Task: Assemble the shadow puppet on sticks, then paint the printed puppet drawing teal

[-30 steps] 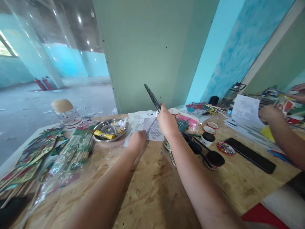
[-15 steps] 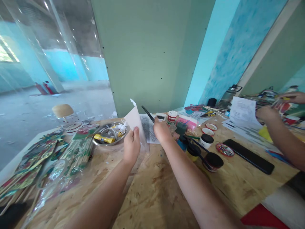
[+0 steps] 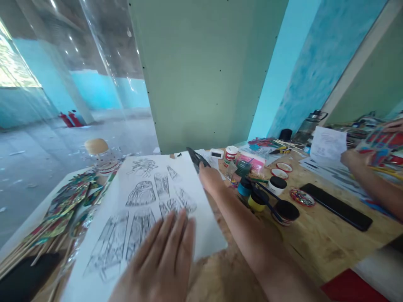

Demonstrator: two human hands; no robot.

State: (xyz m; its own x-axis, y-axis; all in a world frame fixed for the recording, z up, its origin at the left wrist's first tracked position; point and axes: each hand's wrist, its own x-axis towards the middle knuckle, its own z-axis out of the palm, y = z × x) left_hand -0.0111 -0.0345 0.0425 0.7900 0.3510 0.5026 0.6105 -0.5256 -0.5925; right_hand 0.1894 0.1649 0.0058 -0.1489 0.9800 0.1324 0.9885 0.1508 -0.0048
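Observation:
A large white sheet with printed line drawings (image 3: 143, 193) lies across the left and middle of the table. My left hand (image 3: 165, 256) rests over its lower part, palm down, fingers stretched out. At the sheet's far right corner, my right hand (image 3: 210, 178) grips a slim black tool (image 3: 195, 157); its exact kind is blurred. The tool's far end reaches the edge of the sheet. Partly hidden behind my right hand is another printed paper (image 3: 204, 154). Paint jars, among them a yellow one (image 3: 257, 201), stand just right of my right forearm.
Painted figures on sticks (image 3: 63, 209) lie at the left. Further right are a black phone (image 3: 336, 206), a dish of beads (image 3: 302, 196) and a white-and-red tub (image 3: 231, 155). A co-worker's hands (image 3: 357, 158) hold something colourful at the far right.
The sheet, upright in my left hand before, now lies flat with its drawings showing and covers the metal bowl's place. My left hand has opened and moved nearer; my right hand keeps the black tool.

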